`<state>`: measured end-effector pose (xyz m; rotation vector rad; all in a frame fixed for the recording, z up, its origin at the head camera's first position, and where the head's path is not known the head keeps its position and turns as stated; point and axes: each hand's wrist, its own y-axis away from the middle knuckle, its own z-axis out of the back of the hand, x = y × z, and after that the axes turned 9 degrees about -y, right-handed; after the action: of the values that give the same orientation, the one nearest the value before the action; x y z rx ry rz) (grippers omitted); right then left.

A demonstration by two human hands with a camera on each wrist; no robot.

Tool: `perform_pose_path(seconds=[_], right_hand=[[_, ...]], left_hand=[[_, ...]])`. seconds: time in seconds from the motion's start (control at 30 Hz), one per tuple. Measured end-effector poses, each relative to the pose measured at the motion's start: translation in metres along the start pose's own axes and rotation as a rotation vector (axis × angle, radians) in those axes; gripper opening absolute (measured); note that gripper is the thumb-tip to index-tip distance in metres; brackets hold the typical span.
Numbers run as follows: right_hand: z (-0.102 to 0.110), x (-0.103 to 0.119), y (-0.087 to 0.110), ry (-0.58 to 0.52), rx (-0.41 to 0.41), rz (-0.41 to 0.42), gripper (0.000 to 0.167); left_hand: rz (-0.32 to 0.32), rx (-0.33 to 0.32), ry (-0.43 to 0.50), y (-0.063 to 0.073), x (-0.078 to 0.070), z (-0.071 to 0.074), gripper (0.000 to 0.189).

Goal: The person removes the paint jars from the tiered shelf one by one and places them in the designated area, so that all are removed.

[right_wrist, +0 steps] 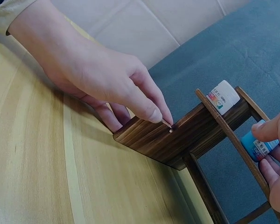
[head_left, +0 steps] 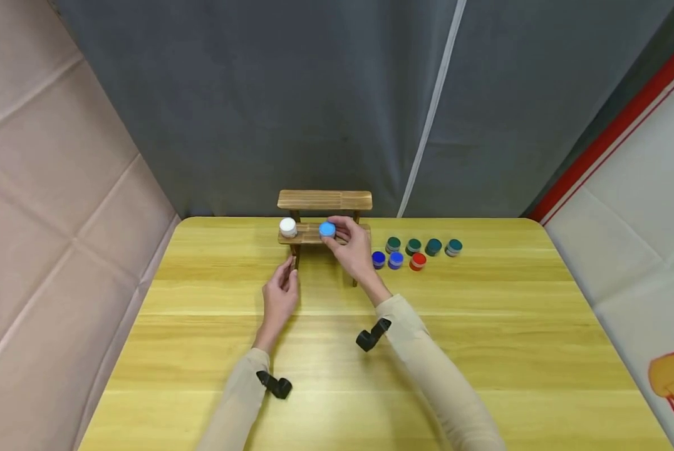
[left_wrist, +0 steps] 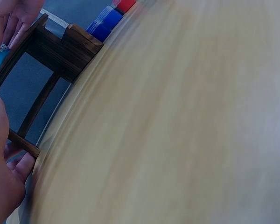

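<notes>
A two-tier wooden stand point(head_left: 325, 200) stands at the back of the table. My right hand point(head_left: 352, 249) pinches a light blue paint jar point(head_left: 327, 230) between thumb and fingers, right at the lower shelf, and the jar's printed label shows in the right wrist view. On the left end of that shelf sits a white paint jar point(right_wrist: 222, 97), upright with its label facing forward. Low on the stand's left side, my left hand point(head_left: 279, 299) holds the wooden leg panel point(right_wrist: 149, 142), thumb and fingertips at its edge.
To the right of the stand, several paint jars stand in two rows: green and teal lids such as the teal jar point(head_left: 433, 247) behind, blue jars point(head_left: 395, 260) and a red jar point(head_left: 418, 261) in front. A grey curtain point(head_left: 258, 113) hangs behind the table point(head_left: 337, 351).
</notes>
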<state>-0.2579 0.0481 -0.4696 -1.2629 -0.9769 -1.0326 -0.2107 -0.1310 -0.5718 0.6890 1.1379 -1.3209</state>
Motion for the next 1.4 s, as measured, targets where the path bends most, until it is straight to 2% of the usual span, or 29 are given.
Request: perform_pose_path(seconds=[0.17,0.57,0.9,1.2,1.27,1.4], right_hand=[[0.0,0.001,0.001,-0.002,-0.005,0.004,0.038],[0.009,0.001,0.003,-0.039,-0.027,-0.014,0.037],[0.016,-0.001,0.002,-0.028,-0.06,-0.033,0.037],[0.024,-0.002,0.004,-0.035,-0.08,-0.037,0.038],[0.026,-0.003,0.004,-0.035,-0.085,-0.037,0.038],[0.031,-0.003,0.005,-0.037,-0.091,-0.035,0.039]], left_hand=[[-0.005,-0.001,-0.002,0.0,-0.001,0.001,0.038],[0.035,0.014,0.008,0.001,-0.003,0.0,0.039],[-0.003,0.01,0.005,0.0,-0.001,0.0,0.039],[0.03,0.014,0.008,0.0,-0.001,0.0,0.039],[0.033,0.013,0.002,0.0,-0.004,0.001,0.039],[0.017,0.012,-0.009,0.004,-0.025,0.007,0.039]])
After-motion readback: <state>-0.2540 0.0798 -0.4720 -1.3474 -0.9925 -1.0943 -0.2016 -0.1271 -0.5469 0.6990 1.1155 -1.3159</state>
